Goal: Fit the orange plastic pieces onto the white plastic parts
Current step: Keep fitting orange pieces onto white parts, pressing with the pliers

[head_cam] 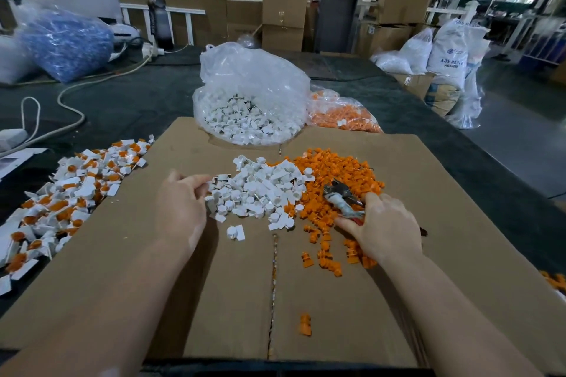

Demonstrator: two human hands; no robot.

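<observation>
My left hand [180,208] pinches a white part [214,182] from the pile, my right hand [386,226] grips pliers [343,196]; next, I pick an orange piece [324,226].

White plastic parts [260,190] heaped on cardboard, orange plastic pieces [333,174] piled touching alongside

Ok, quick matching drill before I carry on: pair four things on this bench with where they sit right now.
Things:
1. pliers
2. assembled white-and-orange parts
3. clear bag of white parts
4. lone orange piece

Places:
A. off the cardboard's left edge
B. behind the cardboard sheet, far centre
C. gripped in the right hand
D. alone on the cardboard, near its seam

Pairs: 1-C, 2-A, 3-B, 4-D
</observation>
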